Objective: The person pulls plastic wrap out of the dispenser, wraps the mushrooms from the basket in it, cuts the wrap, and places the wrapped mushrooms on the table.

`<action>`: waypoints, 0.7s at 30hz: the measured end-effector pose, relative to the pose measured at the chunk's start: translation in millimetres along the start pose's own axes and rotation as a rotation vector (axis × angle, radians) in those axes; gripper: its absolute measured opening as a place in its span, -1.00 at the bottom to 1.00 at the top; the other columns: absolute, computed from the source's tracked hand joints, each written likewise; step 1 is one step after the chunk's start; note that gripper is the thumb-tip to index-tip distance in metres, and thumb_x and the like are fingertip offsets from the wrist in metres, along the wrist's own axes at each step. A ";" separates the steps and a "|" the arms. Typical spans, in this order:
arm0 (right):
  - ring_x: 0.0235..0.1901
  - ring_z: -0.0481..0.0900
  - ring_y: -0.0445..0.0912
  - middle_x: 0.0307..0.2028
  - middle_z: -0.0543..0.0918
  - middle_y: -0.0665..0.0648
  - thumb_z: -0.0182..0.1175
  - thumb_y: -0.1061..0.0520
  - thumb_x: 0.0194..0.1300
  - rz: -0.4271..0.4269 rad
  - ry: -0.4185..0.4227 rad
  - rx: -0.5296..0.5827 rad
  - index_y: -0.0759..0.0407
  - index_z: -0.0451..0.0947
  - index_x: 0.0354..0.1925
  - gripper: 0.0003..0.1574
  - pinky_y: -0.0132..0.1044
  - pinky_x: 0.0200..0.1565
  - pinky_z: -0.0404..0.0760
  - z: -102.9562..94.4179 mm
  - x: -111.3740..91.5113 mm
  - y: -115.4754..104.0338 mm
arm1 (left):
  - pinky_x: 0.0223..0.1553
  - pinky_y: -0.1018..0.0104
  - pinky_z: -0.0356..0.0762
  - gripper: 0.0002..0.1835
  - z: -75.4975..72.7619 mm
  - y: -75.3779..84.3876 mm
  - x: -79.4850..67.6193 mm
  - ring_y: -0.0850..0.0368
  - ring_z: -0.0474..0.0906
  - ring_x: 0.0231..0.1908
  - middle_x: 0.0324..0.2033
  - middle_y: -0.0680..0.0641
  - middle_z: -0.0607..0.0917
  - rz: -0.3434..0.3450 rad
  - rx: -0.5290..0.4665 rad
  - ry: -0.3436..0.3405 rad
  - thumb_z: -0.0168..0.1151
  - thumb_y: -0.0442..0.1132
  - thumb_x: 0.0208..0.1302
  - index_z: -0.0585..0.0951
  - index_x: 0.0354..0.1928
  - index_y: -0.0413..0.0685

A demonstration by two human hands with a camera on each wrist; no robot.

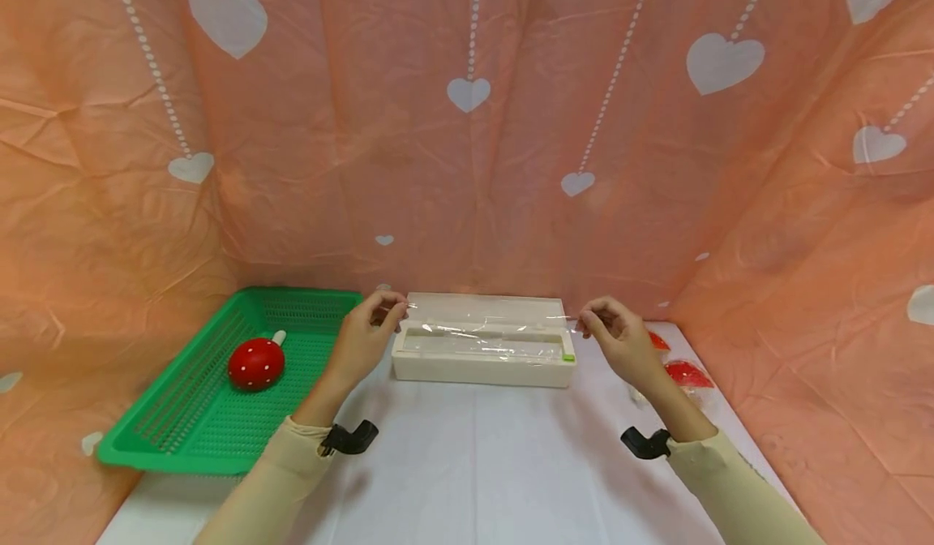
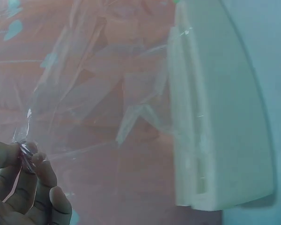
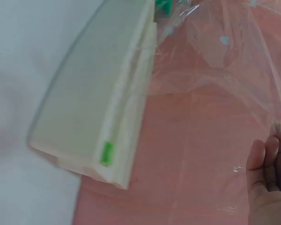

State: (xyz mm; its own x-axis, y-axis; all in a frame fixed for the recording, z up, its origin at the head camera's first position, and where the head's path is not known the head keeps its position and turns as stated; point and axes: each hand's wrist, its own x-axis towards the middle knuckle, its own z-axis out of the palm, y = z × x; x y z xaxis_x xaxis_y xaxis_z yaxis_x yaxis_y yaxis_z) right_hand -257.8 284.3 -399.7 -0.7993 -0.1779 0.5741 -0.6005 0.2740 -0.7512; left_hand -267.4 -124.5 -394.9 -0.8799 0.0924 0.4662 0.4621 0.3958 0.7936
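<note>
A sheet of clear plastic wrap (image 1: 474, 330) stretches between my two hands, over a white wrap dispenser box (image 1: 481, 369) whose lid (image 1: 485, 307) stands raised at the back. My left hand (image 1: 370, 326) pinches the left corner of the wrap, which bunches between thumb and fingers in the left wrist view. On the other side my right hand (image 1: 616, 338) pinches the right corner with its fingertips. In both wrist views the film runs from the fingers back to the box's slot. A small green slider (image 3: 107, 153) sits at the box's right end.
On the left stands a green plastic basket (image 1: 175, 457) with a red, white-dotted toy mushroom (image 1: 257, 364) inside. Several red-topped things, one of them a red dotted piece (image 1: 688, 373), lie partly behind the right forearm. An orange curtain with hearts (image 1: 511, 164) closes off the back and sides.
</note>
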 end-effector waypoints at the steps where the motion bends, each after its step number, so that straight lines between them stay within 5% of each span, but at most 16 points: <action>1: -0.26 0.63 -0.21 -0.27 0.65 0.22 0.18 0.44 0.54 0.001 -0.012 -0.002 0.47 0.54 -0.08 -0.95 -0.49 -0.12 0.67 1.0 -4.6 1.6 | -0.22 0.29 0.62 -0.83 1.5 -2.4 -4.1 0.01 0.69 -0.27 -0.21 -0.13 0.76 0.001 0.006 -0.007 0.22 -0.19 0.64 0.70 0.03 -0.12; 8: -0.26 0.66 -0.07 -0.28 0.66 0.28 0.19 0.45 0.51 0.006 -0.072 -0.009 0.40 0.57 -0.09 -0.94 -0.48 -0.12 0.68 9.5 -34.4 11.9 | -0.34 0.34 0.53 -0.92 9.5 -20.1 -30.6 -0.09 0.66 -0.38 -0.29 -0.06 0.75 0.046 0.008 -0.052 0.28 -0.31 0.57 0.70 -0.05 -0.16; 15: -0.25 0.64 -0.15 -0.30 0.67 0.20 0.20 0.47 0.49 -0.016 -0.200 -0.003 0.35 0.60 -0.13 -0.90 -0.45 -0.08 0.65 19.3 -62.8 29.9 | -0.32 0.36 0.54 -0.96 15.3 -41.8 -54.1 0.26 0.55 -0.38 -0.33 0.06 0.74 0.096 0.051 -0.135 0.31 -0.32 0.54 0.71 -0.09 -0.04; 21: -0.22 0.69 -0.07 -0.28 0.72 0.12 0.30 0.39 0.47 -0.026 -0.360 -0.026 0.09 0.67 -0.14 -0.80 -0.35 -0.02 0.66 24.3 -81.5 40.6 | -0.20 0.26 0.61 -0.92 14.9 -53.5 -74.1 0.33 0.59 -0.28 -0.30 0.07 0.77 0.073 0.151 -0.260 0.32 -0.30 0.53 0.70 -0.14 0.08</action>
State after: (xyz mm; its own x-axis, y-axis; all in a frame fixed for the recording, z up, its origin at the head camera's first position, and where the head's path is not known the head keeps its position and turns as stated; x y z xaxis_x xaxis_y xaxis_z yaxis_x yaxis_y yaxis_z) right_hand -217.7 286.9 -484.9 -0.7437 -0.5056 0.4374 -0.6234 0.2883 -0.7268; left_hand -228.6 -138.9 -477.7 -0.8529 0.3483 0.3890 0.5205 0.5090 0.6856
